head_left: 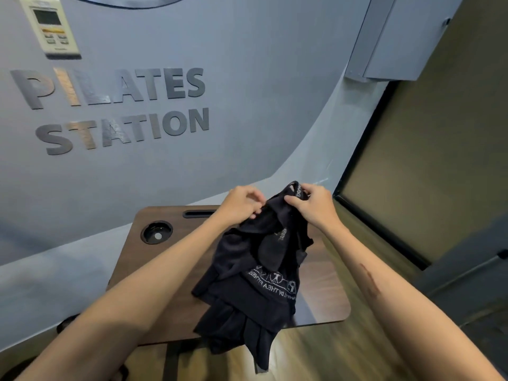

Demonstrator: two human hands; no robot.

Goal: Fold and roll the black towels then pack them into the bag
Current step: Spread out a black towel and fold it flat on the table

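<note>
Above one table [132,259], two hands (left hand [242,202], right hand [316,202]) pinching one black towel [247,284]

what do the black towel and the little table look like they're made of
Black towel: soft, thin matte fabric, it hangs in limp folds, with pale printed lettering. Table: dark wood-grain top, probably laminate over board given its smooth rounded corners; real wood can't be ruled out.

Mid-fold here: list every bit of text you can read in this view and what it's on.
"PILATES STATION": raised dark letters on the grey wall.
Wall control panel: display and button labels too small to read.
Black towel, gripped by left hand and right hand: white logo lettering, upside down and blurred, not reliably readable.
</note>
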